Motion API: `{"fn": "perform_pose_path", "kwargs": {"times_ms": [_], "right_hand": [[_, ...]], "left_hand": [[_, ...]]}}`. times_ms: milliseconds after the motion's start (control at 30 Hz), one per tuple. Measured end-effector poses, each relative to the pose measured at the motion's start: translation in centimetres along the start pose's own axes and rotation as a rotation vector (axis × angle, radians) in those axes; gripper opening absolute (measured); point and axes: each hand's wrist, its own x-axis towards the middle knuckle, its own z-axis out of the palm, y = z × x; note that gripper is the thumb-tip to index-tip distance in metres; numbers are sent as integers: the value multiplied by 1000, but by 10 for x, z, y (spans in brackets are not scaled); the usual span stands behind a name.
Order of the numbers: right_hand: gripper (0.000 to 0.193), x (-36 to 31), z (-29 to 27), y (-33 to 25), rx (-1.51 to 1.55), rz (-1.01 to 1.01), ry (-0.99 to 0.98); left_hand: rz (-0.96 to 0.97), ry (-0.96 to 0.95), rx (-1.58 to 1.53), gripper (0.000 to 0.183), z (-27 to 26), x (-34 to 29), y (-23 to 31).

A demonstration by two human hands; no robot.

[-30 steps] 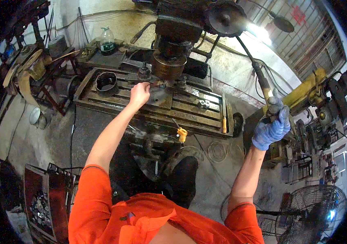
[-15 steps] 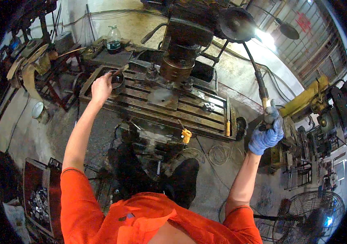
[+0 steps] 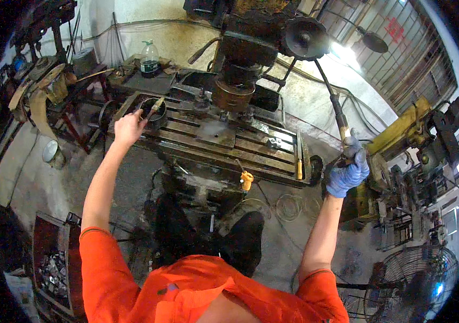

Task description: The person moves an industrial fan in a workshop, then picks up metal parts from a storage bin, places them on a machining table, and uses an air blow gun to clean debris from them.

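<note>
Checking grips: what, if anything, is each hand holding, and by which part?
Left hand: a brush-like tool, by its near end. Right hand: the lever, by its lower end.

Blue glove (image 3: 344,178) on the right hand (image 3: 349,168), greyer at the fingers (image 3: 355,149), left hand (image 3: 129,130) bare. Way back from the fingers: orange shirt (image 3: 202,274), short sleeves (image 3: 103,258), dark trim (image 3: 94,230), black pants (image 3: 245,242).

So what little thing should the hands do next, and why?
Perhaps the left hand should steady the slim, pale-tipped tool at the black pot. The tool slants there with the fingers right by it, though whether they grip it is hard to tell. The gloved right hand is on the lever, well away.
</note>
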Motion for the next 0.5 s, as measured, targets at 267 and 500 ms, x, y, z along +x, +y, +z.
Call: {"fn": "perform_pose_path", "kwargs": {"times_ms": [267,500], "right_hand": [[25,16,-23,21,-326,-225,-106],[19,46,-60,37,-1036,-535,-47]], "left_hand": [[-448,122,-292,38,-88,-91,-136],[-875,-106,-111,41,-198,-269,-253]]}}
